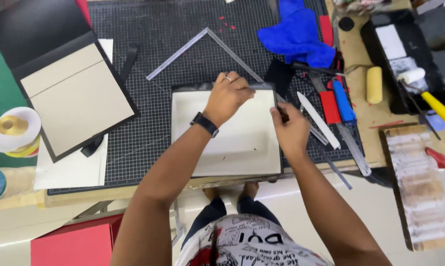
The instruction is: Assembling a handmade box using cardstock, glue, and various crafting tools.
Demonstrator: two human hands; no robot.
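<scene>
Flat cream-white rectangular board with a thin black wrapped border (232,143), lying near the middle of the black gridded cutting mat (148,123) on the tabletop, near edge reaching the mat's front. Left hand (227,96) pressed palm-down on the far edge, fingers curled over the black border, holding it flat rather than lifting. Right hand (289,128) at the right edge, grip pinched on what looks like a small dark tool or the border strip itself; too small to tell which.

Probably stiff and light: greyboard faced with paper, unlikely to sag if raised by one side. Corners and covered edges likely the weak spots, prone to denting or to the wrap peeling if still tacky. Pale face apt to show smudges, so best taken by the two opposite edges, fingers on the black border, not on the cream panel. Low friction on the mat likely, hence worth one flat hand to stop sliding.

Silver L-shaped metal square (207,42) just beyond the board, touching or nearly touching its far right corner. White bone folder (318,120) and red-handled knife (329,106) to the right, blue cloth (296,34) far right, open black folder with tan lining (69,86) far left.
</scene>
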